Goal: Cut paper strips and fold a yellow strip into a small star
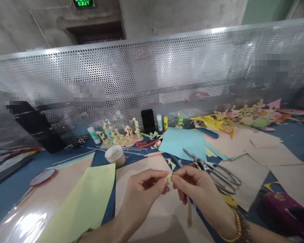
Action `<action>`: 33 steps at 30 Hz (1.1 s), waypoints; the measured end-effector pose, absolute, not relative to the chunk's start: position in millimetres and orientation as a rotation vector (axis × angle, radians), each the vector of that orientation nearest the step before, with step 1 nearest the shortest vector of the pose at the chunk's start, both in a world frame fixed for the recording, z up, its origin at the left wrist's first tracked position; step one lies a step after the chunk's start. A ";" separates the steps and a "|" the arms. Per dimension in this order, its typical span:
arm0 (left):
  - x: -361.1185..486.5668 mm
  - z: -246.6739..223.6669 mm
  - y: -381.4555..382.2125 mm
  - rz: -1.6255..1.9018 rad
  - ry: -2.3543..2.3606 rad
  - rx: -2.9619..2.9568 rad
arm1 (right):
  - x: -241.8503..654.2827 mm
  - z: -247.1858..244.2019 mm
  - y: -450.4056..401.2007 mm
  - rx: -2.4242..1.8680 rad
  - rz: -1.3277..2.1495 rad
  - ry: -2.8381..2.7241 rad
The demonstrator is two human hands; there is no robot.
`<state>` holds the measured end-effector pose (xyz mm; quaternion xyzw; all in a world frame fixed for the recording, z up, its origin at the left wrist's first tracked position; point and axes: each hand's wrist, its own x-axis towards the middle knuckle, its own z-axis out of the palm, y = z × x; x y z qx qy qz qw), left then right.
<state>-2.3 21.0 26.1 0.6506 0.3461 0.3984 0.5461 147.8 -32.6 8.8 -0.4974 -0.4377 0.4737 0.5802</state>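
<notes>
Between my two hands is a small piece of yellow paper (169,178), pinched at the fingertips. My left hand (148,189) grips its left side between thumb and forefinger. On the other side, my right hand (196,187) has thumb and fingers closed at its right edge. Both are held above a large beige paper sheet (139,165) lying on the blue table. Close beyond my right hand rest metal scissors (212,168), partly hidden by it. A light blue sheet (183,141) lies past the scissors' tips, and small yellow paper scraps (171,163) are just beyond my fingers.
A white tub (115,156), a red cutter (144,144), glue sticks (159,123) and a phone (148,120) stand or lie farther back. Small paper figures (119,133) line the back left, before a perforated metal screen (152,74). A purple device (280,209) sits at the right.
</notes>
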 end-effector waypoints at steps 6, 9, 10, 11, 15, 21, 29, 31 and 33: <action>-5.6 25.0 21.1 0.999 0.828 1.684 | 147.0 8.1 -32.0 -1.075 1.170 -0.975; -4.5 25.2 20.9 1.008 0.846 1.531 | 147.4 9.8 -32.5 -1.045 1.084 -0.962; -3.9 25.7 20.7 1.001 0.842 1.484 | 147.7 10.7 -32.9 -1.049 1.045 -0.955; -3.3 26.4 20.4 0.992 0.833 1.450 | 148.1 11.7 -33.4 -1.056 1.011 -0.957; -1.3 29.1 19.2 0.964 0.785 1.404 | 149.7 14.6 -34.9 -1.072 0.902 -1.042; -1.9 29.7 15.5 0.954 0.751 1.417 | 149.7 12.7 -37.4 -1.088 0.747 -1.119; -4.3 26.9 9.2 0.958 0.769 1.396 | 149.3 14.7 -41.5 -1.136 0.608 -1.261; -4.8 26.7 9.3 0.956 0.768 1.395 | 149.5 14.0 -43.2 -1.134 0.596 -1.284; -4.9 26.7 9.0 0.950 0.772 1.396 | 149.3 13.1 -44.4 -1.132 0.604 -1.296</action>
